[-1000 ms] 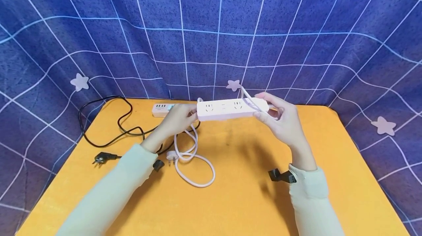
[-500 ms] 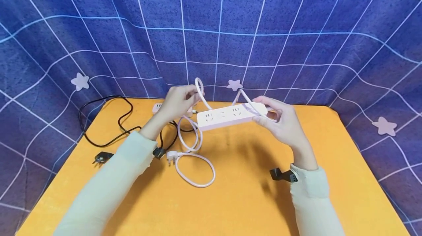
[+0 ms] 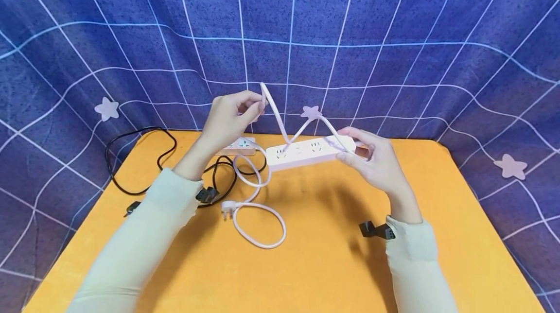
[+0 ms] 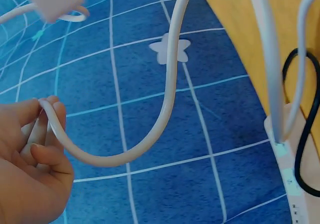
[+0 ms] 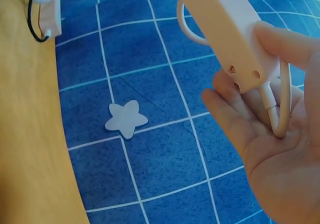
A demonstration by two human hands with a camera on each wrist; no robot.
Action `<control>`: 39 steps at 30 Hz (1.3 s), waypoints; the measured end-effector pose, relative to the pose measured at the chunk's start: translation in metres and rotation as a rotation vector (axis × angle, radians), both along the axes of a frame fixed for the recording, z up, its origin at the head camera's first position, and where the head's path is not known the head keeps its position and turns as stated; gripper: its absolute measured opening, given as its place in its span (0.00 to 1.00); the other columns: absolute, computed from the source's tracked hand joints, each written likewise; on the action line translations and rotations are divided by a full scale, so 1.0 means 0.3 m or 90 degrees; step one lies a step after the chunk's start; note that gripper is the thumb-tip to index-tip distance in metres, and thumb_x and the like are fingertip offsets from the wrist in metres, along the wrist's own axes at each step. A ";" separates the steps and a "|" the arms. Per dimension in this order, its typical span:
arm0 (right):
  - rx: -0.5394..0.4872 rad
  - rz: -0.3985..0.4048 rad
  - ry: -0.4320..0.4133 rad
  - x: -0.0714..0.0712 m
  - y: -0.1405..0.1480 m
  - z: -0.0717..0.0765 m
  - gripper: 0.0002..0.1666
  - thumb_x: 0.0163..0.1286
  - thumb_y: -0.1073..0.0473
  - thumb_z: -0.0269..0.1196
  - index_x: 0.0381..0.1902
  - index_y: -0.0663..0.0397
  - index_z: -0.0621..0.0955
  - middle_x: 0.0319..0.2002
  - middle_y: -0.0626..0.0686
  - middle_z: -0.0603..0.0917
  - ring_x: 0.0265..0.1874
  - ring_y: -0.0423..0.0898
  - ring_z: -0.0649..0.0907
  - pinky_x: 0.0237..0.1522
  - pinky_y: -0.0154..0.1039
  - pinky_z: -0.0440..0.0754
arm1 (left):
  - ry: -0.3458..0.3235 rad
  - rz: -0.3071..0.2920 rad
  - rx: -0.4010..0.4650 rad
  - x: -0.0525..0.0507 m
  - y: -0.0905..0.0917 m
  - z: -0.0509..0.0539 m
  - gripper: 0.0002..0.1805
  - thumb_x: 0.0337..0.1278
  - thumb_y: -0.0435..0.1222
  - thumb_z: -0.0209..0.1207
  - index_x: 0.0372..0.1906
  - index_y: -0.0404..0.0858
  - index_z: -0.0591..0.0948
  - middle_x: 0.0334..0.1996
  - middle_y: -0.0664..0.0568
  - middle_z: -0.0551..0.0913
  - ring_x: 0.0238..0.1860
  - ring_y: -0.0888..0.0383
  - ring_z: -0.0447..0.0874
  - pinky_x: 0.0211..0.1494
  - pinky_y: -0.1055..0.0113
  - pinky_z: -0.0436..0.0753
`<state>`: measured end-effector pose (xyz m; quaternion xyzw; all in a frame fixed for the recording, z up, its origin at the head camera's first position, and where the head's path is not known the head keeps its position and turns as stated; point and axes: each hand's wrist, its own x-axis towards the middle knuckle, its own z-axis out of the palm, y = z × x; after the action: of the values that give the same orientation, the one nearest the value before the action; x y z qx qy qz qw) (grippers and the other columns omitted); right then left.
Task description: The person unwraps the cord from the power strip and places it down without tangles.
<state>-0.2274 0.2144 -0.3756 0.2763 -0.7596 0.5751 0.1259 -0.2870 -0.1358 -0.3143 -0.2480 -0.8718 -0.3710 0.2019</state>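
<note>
A white power strip (image 3: 302,155) is held above the table, slightly tilted, with its sockets facing up toward the head view. My right hand (image 3: 372,160) grips its right end between thumb and fingers. In the right wrist view, the white cord (image 5: 285,99) leaves that end and bends back past the palm. Raised higher at the left, my left hand (image 3: 229,118) pinches the same white cord (image 3: 274,111) between thumb and fingertips. From there the cord zigzags over the strip. Its three-pin plug (image 3: 228,207) lies on the table beside a loose loop.
A second power strip (image 3: 245,147) lies at the table's back, behind my left wrist. A black cable (image 3: 109,167) coils over the left side, its plug (image 3: 132,207) partly hidden by my sleeve. A blue gridded curtain (image 3: 280,60) hangs behind the orange table (image 3: 315,264).
My left hand has left the strip's left end and risen, drawing up a length of white cord. The strip's left end has dipped slightly; my right hand has barely moved.
</note>
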 end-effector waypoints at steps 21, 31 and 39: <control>-0.024 -0.178 -0.008 -0.022 0.023 -0.010 0.23 0.67 0.69 0.74 0.60 0.62 0.85 0.50 0.50 0.86 0.45 0.38 0.86 0.50 0.29 0.86 | 0.069 -0.014 0.046 0.162 0.024 0.134 0.09 0.76 0.41 0.64 0.50 0.44 0.91 0.36 0.59 0.91 0.28 0.65 0.81 0.26 0.72 0.72; -0.035 -0.232 -0.006 -0.040 0.038 -0.016 0.22 0.68 0.64 0.74 0.59 0.60 0.86 0.47 0.48 0.88 0.45 0.37 0.86 0.50 0.28 0.85 | 0.088 -0.040 0.048 0.219 0.012 0.130 0.07 0.74 0.41 0.66 0.48 0.47 0.92 0.29 0.61 0.87 0.26 0.60 0.78 0.28 0.73 0.72; -0.036 -0.268 -0.007 -0.049 0.060 -0.027 0.23 0.68 0.63 0.74 0.60 0.59 0.86 0.47 0.45 0.88 0.45 0.36 0.86 0.48 0.26 0.85 | 0.084 -0.073 0.067 0.249 0.027 0.139 0.06 0.73 0.39 0.67 0.47 0.46 0.92 0.29 0.62 0.86 0.24 0.62 0.75 0.28 0.72 0.73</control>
<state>-0.2422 0.2324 -0.3837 0.1048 -0.7848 0.5589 0.2466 -0.2124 -0.1277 -0.2727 -0.3105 -0.8201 -0.4103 0.2502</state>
